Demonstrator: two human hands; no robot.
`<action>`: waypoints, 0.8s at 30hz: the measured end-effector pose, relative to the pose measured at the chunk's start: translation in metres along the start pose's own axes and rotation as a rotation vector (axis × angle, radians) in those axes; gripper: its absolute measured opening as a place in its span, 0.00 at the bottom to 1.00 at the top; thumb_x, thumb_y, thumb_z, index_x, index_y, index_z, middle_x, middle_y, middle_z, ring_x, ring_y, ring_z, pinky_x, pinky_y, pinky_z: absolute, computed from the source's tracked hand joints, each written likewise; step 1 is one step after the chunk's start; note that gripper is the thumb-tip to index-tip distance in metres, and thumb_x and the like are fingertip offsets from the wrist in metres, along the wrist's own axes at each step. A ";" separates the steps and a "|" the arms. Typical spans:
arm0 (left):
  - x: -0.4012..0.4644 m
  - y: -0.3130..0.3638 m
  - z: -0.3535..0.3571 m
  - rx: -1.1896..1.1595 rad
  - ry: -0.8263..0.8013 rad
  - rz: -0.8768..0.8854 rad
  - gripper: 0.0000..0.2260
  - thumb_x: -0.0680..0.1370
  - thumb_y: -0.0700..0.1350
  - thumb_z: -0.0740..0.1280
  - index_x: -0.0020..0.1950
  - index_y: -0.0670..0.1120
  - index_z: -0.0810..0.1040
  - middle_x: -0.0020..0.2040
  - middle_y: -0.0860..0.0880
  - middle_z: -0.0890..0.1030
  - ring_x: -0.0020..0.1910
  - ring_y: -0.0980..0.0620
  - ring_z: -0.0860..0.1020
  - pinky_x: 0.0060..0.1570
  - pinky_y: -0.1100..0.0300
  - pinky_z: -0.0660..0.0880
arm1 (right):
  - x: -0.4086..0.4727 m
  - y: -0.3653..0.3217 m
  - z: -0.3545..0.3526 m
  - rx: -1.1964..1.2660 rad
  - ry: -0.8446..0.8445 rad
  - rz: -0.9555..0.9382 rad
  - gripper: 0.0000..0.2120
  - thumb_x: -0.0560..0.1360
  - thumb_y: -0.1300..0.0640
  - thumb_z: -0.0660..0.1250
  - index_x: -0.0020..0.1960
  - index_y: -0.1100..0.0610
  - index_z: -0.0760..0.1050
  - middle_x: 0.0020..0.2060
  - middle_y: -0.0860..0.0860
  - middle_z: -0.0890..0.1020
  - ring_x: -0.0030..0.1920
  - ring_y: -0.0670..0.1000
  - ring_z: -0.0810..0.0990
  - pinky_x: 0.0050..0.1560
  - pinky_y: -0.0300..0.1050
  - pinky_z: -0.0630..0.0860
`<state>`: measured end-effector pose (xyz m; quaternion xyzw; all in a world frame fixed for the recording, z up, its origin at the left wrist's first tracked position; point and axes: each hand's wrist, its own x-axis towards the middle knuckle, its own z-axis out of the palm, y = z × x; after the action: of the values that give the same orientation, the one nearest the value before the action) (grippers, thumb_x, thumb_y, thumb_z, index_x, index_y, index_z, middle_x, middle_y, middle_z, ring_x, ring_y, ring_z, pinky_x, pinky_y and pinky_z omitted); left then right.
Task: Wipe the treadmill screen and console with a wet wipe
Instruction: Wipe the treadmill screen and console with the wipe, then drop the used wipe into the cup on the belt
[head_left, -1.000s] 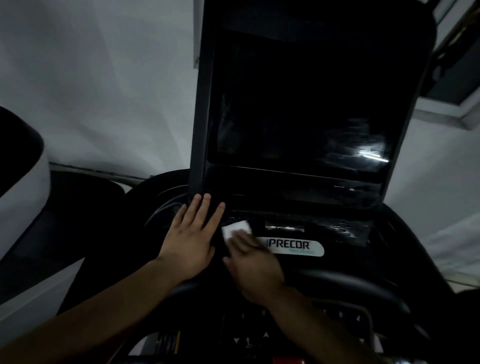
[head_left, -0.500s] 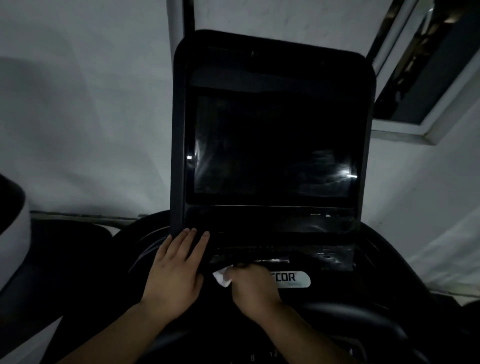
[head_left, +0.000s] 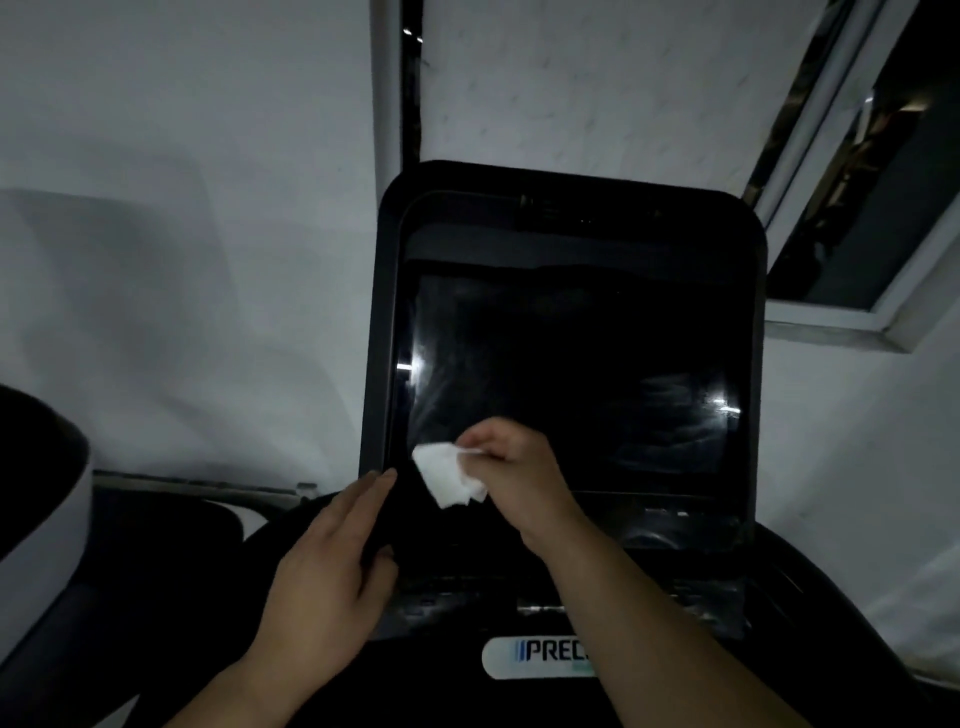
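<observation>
1. Fingers of the left hand (head_left: 327, 566) lie straight, bracing the console's (head_left: 379, 364) lower-left frame.
2. Wet wipe (head_left: 448, 474), limp, light and damp, hangs crumpled at the screen's (head_left: 571, 374) lower-left corner; best pinched by a bunched edge.
3. Right hand (head_left: 511, 467) pinches it there.

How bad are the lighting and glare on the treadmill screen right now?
Head view: dim overall, the screen nearly black, with small glare spots near its left and right edges. The white wet wipe in the right hand is the brightest thing there. The left hand on the console frame is slightly blurred. Wide-angle bending shows at the edges.
</observation>
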<state>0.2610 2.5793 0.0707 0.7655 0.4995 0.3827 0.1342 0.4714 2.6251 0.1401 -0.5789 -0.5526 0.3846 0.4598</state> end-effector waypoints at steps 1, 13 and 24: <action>0.002 0.003 0.001 -0.144 0.010 -0.065 0.30 0.75 0.51 0.65 0.79 0.58 0.65 0.72 0.54 0.75 0.67 0.57 0.76 0.65 0.59 0.74 | -0.005 0.000 -0.002 0.036 -0.046 0.026 0.11 0.74 0.68 0.71 0.44 0.52 0.82 0.38 0.48 0.84 0.35 0.39 0.80 0.37 0.34 0.75; 0.055 0.117 0.041 -1.030 -0.137 -0.454 0.08 0.76 0.36 0.72 0.53 0.45 0.87 0.48 0.36 0.86 0.46 0.39 0.85 0.48 0.50 0.80 | -0.050 0.021 -0.069 -0.041 0.175 -0.065 0.04 0.74 0.59 0.74 0.45 0.52 0.80 0.41 0.50 0.85 0.41 0.44 0.83 0.42 0.41 0.78; 0.062 0.197 0.050 -1.168 -0.201 -0.372 0.10 0.81 0.38 0.67 0.47 0.46 0.88 0.47 0.42 0.87 0.49 0.46 0.86 0.49 0.56 0.77 | -0.109 0.006 -0.100 -0.137 0.511 -0.265 0.02 0.78 0.53 0.70 0.50 0.47 0.82 0.43 0.45 0.84 0.44 0.46 0.85 0.48 0.48 0.82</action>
<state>0.4409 2.5505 0.1808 0.4982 0.3178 0.4890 0.6416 0.5587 2.5058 0.1552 -0.6094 -0.5146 0.1247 0.5901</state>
